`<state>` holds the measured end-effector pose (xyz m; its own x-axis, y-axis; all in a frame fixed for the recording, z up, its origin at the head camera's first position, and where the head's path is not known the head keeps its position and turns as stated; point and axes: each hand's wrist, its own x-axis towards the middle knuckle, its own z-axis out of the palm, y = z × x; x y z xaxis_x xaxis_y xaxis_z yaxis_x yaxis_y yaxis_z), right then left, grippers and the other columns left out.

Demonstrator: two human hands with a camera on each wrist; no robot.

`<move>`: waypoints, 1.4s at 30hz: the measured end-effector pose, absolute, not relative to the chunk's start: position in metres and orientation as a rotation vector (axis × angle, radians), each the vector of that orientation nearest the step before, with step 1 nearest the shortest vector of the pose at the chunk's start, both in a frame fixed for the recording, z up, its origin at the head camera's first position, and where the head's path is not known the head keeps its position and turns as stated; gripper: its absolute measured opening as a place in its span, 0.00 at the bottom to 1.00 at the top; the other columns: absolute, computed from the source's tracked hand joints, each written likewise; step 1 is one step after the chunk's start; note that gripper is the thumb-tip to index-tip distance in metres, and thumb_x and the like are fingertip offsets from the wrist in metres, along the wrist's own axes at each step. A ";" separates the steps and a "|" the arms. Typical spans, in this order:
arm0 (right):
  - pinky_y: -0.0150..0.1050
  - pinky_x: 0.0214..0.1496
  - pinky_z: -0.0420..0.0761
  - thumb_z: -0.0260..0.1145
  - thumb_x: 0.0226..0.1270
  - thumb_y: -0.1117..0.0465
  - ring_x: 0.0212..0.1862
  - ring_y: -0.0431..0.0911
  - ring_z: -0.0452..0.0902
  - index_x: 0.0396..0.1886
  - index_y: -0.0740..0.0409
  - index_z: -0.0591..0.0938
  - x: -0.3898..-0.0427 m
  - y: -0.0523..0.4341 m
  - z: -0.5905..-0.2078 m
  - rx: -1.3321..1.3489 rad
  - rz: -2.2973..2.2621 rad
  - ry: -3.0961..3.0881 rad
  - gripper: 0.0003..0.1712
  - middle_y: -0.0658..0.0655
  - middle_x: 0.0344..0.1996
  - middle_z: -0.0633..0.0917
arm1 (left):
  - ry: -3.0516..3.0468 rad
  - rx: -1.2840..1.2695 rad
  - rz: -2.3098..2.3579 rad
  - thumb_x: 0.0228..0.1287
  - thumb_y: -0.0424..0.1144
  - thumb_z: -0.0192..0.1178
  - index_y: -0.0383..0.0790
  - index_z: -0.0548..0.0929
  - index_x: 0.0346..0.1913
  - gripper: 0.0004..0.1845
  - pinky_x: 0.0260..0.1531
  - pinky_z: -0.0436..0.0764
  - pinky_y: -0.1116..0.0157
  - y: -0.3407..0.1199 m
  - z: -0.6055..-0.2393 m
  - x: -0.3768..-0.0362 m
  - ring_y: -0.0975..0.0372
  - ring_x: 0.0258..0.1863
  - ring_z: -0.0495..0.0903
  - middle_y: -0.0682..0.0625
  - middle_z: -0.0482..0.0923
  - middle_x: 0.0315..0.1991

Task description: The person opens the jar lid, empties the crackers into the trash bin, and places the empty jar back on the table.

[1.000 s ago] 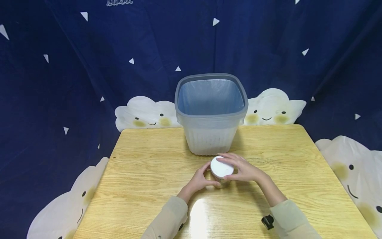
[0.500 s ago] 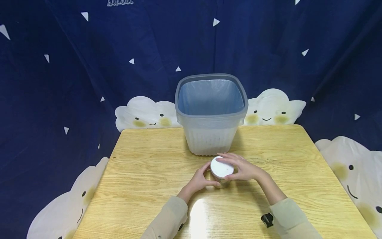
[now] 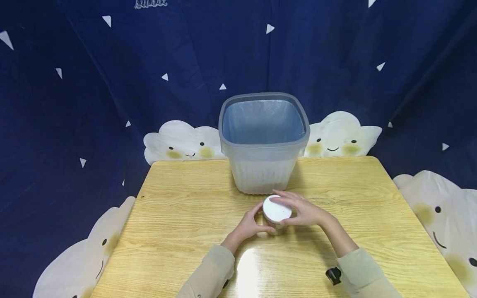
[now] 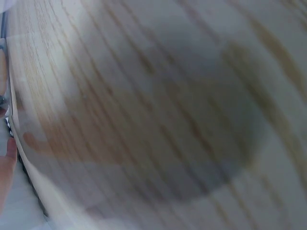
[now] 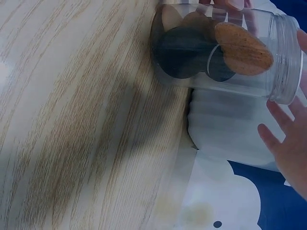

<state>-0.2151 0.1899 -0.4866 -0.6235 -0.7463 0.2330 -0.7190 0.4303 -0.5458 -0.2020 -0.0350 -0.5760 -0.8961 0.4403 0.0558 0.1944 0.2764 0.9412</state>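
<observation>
A clear jar (image 5: pixel 254 87) stands upright on the table, topped by a white lid (image 3: pixel 277 210). Through its wall in the right wrist view I see brown oval cookies (image 5: pixel 243 49) and dark round ones (image 5: pixel 180 53). My left hand (image 3: pixel 249 225) grips the jar's body low on its left side, thumb in front. From the right, my right hand (image 3: pixel 304 210) holds the lid by its edge, thumb in front and fingers over the far side. The left wrist view shows mostly blurred table, with bits of fingers at its left edge.
Just behind the jar stands a tall whitish bin (image 3: pixel 262 169) with a grey-blue rim. The wooden table (image 3: pixel 179 215) ends at a dark blue curtain (image 3: pixel 193 54) with white triangles and smiling clouds. A small black device (image 3: pixel 333 275) sits by the right cuff.
The right fingers shift very slightly on the lid. Otherwise both hands and the jar stay in place.
</observation>
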 end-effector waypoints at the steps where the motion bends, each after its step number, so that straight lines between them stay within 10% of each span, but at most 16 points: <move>1: 0.69 0.56 0.58 0.70 0.50 0.48 0.63 0.64 0.59 0.63 0.56 0.69 -0.214 0.190 -0.486 -1.342 -0.962 2.626 0.40 0.66 0.65 0.63 | 2.327 0.593 1.669 0.39 0.44 0.74 0.60 0.61 0.66 0.47 0.62 0.62 0.57 -0.035 -0.576 -0.202 0.65 0.60 0.65 0.62 0.67 0.60; 42: 0.61 0.62 0.58 0.67 0.47 0.36 0.62 0.58 0.62 0.63 0.48 0.69 -0.174 0.164 -0.495 -0.851 -0.863 3.151 0.43 0.58 0.62 0.69 | 2.313 0.601 1.673 0.41 0.43 0.73 0.60 0.61 0.66 0.46 0.63 0.60 0.54 -0.036 -0.577 -0.202 0.63 0.62 0.64 0.59 0.68 0.61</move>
